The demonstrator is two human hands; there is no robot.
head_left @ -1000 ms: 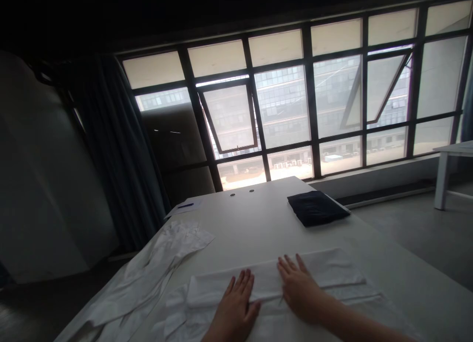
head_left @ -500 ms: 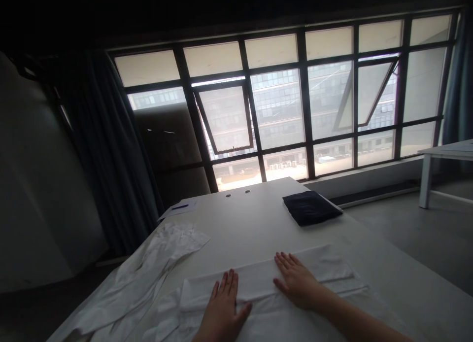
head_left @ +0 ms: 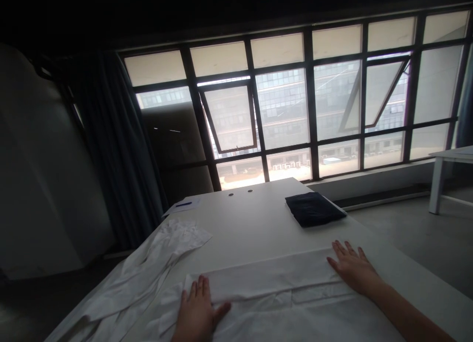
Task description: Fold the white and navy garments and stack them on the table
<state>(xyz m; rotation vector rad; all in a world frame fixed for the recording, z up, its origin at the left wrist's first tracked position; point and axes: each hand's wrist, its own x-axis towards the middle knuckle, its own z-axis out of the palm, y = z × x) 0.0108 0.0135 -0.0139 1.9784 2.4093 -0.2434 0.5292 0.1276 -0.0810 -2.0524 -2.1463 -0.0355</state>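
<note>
2 hands lay flat on folded white cloth (head_left: 269, 283), fingers spread wide, holding nothing: left hand (head_left: 195, 315) at fold's left end, right hand (head_left: 351, 269) at right end. Cloth on white table (head_left: 251, 219); crumpled white fabric (head_left: 148, 268) just left. Folded navy garment (head_left: 313, 209) farther ahead; paper (head_left: 183, 206) with blue pen (head_left: 184, 204) far left.

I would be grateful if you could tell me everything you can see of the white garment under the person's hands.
The white garment lies flat on a white table. Its thin, matt fabric is folded into a long, straight band running sideways across the table, with a creased layer below it that runs out of view at the bottom. The left hand rests palm-down at the band's left end, and the right hand rests at its right end, fingers spread. The exact kind of garment cannot be told.
</note>
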